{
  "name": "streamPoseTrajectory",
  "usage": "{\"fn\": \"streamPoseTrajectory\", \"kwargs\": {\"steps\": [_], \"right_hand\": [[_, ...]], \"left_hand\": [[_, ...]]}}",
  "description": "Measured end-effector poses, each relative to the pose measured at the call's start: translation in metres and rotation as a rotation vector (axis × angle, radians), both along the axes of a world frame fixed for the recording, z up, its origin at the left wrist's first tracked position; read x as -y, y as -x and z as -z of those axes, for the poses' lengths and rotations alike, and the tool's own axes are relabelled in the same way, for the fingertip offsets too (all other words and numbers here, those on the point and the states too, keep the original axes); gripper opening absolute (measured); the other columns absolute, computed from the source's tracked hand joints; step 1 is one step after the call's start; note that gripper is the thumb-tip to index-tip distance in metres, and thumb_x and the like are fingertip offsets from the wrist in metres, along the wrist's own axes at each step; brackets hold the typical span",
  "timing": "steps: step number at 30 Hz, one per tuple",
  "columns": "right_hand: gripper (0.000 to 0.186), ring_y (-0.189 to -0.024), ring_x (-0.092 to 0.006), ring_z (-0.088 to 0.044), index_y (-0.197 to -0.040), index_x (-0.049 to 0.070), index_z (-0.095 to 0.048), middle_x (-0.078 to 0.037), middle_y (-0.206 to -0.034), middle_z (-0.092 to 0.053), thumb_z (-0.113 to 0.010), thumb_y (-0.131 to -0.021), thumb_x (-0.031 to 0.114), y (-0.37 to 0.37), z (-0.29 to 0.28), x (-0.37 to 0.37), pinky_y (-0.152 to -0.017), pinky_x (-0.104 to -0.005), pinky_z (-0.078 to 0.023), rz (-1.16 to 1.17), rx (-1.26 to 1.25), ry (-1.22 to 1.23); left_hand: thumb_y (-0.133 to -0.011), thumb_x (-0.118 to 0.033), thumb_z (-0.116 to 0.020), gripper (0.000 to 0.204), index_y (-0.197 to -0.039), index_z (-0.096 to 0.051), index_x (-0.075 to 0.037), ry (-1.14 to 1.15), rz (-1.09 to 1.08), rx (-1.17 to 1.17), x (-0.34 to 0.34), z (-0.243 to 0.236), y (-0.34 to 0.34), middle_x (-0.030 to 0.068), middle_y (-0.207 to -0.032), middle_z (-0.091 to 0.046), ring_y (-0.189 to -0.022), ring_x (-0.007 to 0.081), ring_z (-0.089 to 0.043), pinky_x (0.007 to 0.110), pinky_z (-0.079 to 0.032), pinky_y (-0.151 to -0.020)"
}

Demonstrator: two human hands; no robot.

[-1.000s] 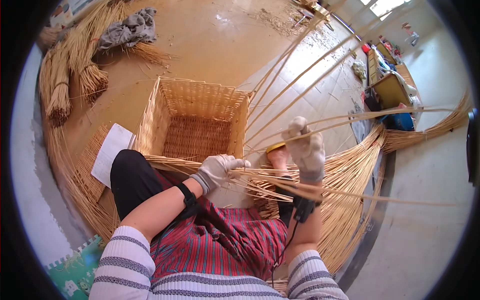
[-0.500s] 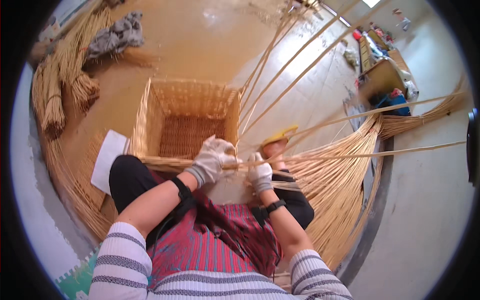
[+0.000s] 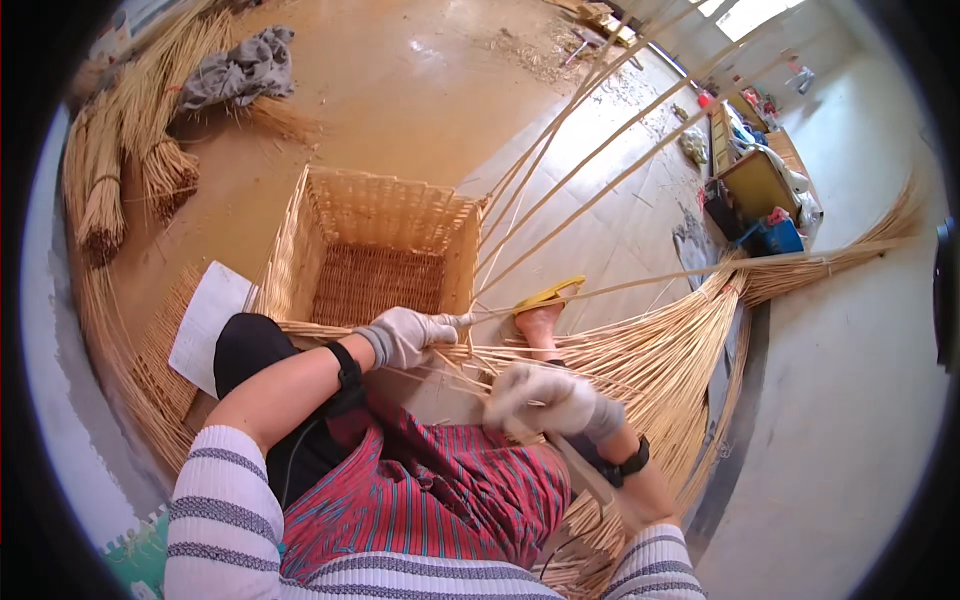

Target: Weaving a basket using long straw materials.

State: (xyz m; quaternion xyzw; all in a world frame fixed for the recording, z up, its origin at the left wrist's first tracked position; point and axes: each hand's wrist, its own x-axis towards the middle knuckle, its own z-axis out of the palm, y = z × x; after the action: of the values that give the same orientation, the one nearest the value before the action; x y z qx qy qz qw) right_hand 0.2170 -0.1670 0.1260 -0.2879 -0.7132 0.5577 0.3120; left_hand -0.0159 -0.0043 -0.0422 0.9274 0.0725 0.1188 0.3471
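A square wicker basket, woven from tan rods, stands in front of me with its opening facing up. My left hand, in a whitish glove, is closed at the basket's near right corner, its fingers around the rim and the rods there. Long loose wicker rods spread from that corner up and to the right. My right hand, also gloved, hangs lower right of the corner, over my lap. Motion blurs its fingers, so whether it holds a rod cannot be made out.
A large fanned bundle of wicker rods lies at the right, reaching the wall. More tied bundles and a grey cloth are at the far left. A white board leans by my left knee. My foot in a yellow slipper is beyond the corner.
My right hand has moved down and right, away from the basket's corner. A rod that stretched across to the right wall has swung out of its place. My left hand stays at the corner.
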Motion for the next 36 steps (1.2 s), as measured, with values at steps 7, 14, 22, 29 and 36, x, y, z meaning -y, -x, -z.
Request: {"fn": "streamPoseTrajectory", "kwargs": {"steps": [7, 14, 22, 29, 36], "right_hand": [[0.010, -0.089, -0.0203, -0.063, -0.084, 0.006, -0.072, -0.004, -0.093, -0.067, -0.071, -0.080, -0.003, -0.023, 0.048, -0.003, -0.081, -0.0350, -0.051, 0.607, 0.045, -0.115], [0.015, -0.092, -0.0146, -0.064, -0.100, 0.004, -0.065, -0.006, -0.102, -0.069, -0.073, -0.087, 0.003, -0.100, 0.186, 0.031, -0.085, -0.0296, -0.053, 0.937, -0.307, 0.570], [0.006, -0.083, -0.0148, -0.065, -0.093, 0.005, -0.067, -0.004, -0.089, -0.068, -0.072, -0.090, 0.007, -0.086, 0.192, 0.015, -0.079, -0.0290, -0.054, 0.937, -0.349, 0.568], [0.010, -0.089, -0.0134, -0.065, -0.093, 0.003, -0.067, -0.002, -0.091, -0.070, -0.074, -0.086, 0.002, -0.090, 0.178, 0.004, -0.086, -0.0292, -0.053, 0.950, -0.236, 0.658], [0.038, -0.104, -0.0243, -0.066, -0.119, 0.019, -0.072, -0.006, -0.106, -0.070, -0.074, -0.082, 0.014, -0.012, 0.022, -0.076, -0.086, -0.0375, -0.054, 0.389, 0.531, -0.711]], "left_hand": [[-0.084, -0.006, -0.075, 0.025, -0.107, -0.065, -0.005, 0.197, -0.050, -0.044, 0.004, -0.003, 0.013, 0.0077, -0.157, -0.047, -0.125, 0.0255, -0.062, 0.028, -0.053, -0.096], [-0.083, -0.022, -0.079, 0.035, -0.114, -0.066, -0.013, 0.053, -0.054, -0.177, 0.008, -0.045, -0.001, 0.0042, -0.155, -0.050, -0.111, 0.0264, -0.068, 0.032, -0.057, -0.084], [-0.077, -0.018, -0.079, 0.064, -0.136, -0.059, -0.034, -0.054, -0.027, -0.114, 0.006, -0.032, 0.005, 0.0000, -0.158, -0.043, -0.117, 0.0251, -0.066, 0.036, -0.059, -0.084], [-0.078, -0.017, -0.080, 0.061, -0.133, -0.063, -0.034, 0.023, -0.046, -0.210, 0.008, -0.044, 0.004, 0.0000, -0.155, -0.047, -0.125, 0.0241, -0.060, 0.034, -0.056, -0.093], [-0.080, -0.020, -0.080, 0.049, -0.126, -0.069, -0.030, 0.027, -0.052, -0.138, 0.009, -0.044, 0.006, 0.0049, -0.149, -0.052, -0.125, 0.0266, -0.060, 0.036, -0.054, -0.097]]}}
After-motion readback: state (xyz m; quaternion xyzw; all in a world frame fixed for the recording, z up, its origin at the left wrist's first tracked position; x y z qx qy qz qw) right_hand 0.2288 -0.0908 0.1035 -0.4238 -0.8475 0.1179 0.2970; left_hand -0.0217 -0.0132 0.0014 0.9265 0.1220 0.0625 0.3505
